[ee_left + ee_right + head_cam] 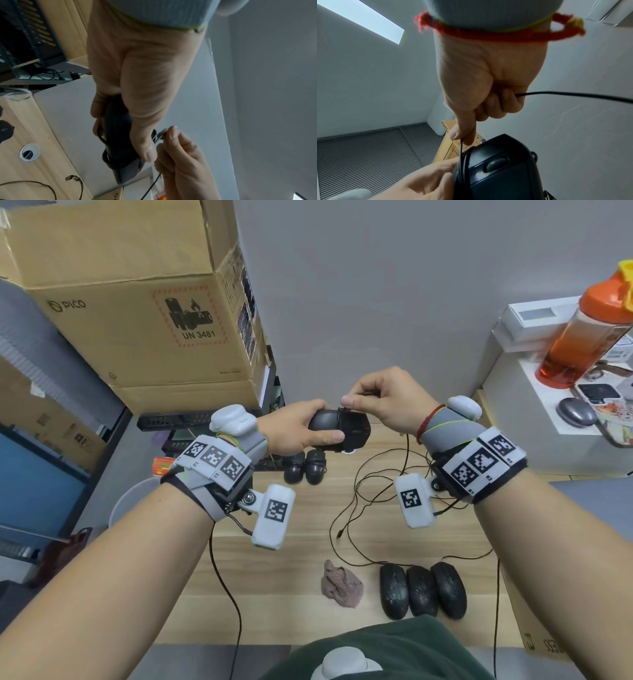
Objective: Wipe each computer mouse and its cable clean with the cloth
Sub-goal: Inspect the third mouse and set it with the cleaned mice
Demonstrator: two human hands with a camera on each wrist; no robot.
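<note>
We hold a black plastic wired computer mouse point(337, 430) up in the air above the pale wood-grain worktop point(301, 546), well off its surface. Our left hand point(297, 429) wraps around the rounded rear of the shell, thumb along one side and fingers curled under. Our right hand point(383, 402) pinches the thin black cable point(573, 94) between thumb and forefinger just above the mouse, with the other fingers folded around a further stretch of it; several turns of cable lie wound around the body.

We judge the mouse to be light and rigid, its smooth shell a little slippery, so the sides and the back hump look like the sound places to grip. The scroll wheel point(496, 163) and buttons are better left unpressed. The cable is limp and springy; it will probably kink or tangle if we pull hard, and the spot where it enters the shell is likely the weak point, so we would support it near the body and let it slide through a light pinch.

The crumpled dusty-pink cloth point(340, 583) lies on the worktop near us, in neither hand. Just beside it sit three black mice in a row point(423, 590), and two more black mice point(305, 467) rest farther off beneath our hands. Loose cable loops sprawl between them.
</note>
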